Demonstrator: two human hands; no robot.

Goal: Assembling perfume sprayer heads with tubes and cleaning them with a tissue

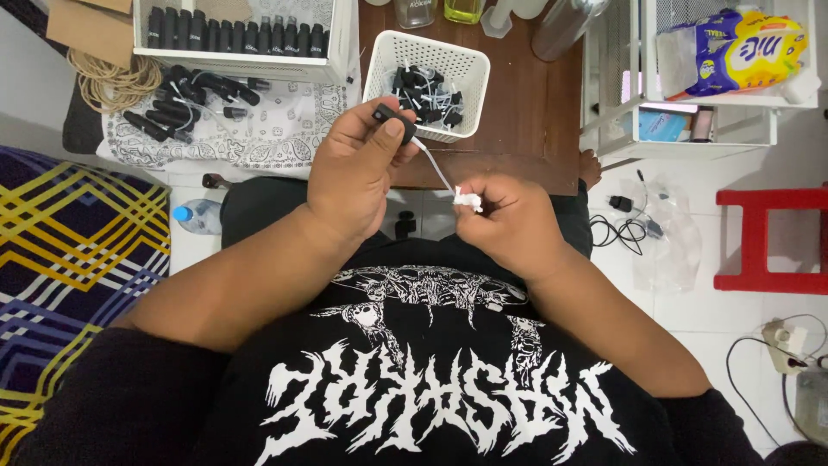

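Note:
My left hand [355, 168] grips a small black spray pump cap [393, 121] between thumb and fingers. Its thin white tube [435, 168] slants down to the right. My right hand [509, 224] pinches a small white wad of tissue [468, 200] around the tube's lower end. Both hands are raised above my lap, in front of a low brown table [535, 112]. Just behind my left hand stands a white plastic basket [470, 73] holding several more black pump caps [427, 95].
A patterned white cloth [276, 138] at the left carries loose black bottles [185, 103]; a white box [341, 47] behind it holds a row of them. A white wire shelf [690, 129] and red stool [763, 237] stand right. Cables [625, 229] lie on the floor.

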